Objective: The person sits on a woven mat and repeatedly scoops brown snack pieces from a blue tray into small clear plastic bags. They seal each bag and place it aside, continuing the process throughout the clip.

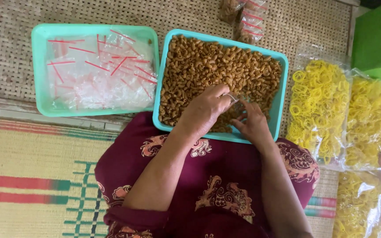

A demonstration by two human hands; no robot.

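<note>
I sit on the woven mat (18, 176) with my maroon patterned skirt (217, 185) spread over my lap, so the work lies just past my knees. The turquoise tray of brown elbow-shaped fried snacks (208, 66) rests with its near edge against my lap, close enough that both hands reach it without leaning. To its left, just beside it, a second turquoise tray (38, 70) keeps the small clear plastic bags with red strips (98, 70) loose and flat, easy to pick one at a time. On my right, well apart from the snacks, lie large clear sacks of yellow ring crackers (318, 105), and at the far edge of the mat lie a few filled small packets (243, 15).

My left hand (206, 110) is curled, fingers bent down over the heap near the tray's near edge; something thin and clear, probably one small bag (233, 98), sits at its fingertips. My right hand (253, 123) is half closed, its fingertips pinching toward that same spot. I cannot tell whether either hand holds any snacks.
</note>
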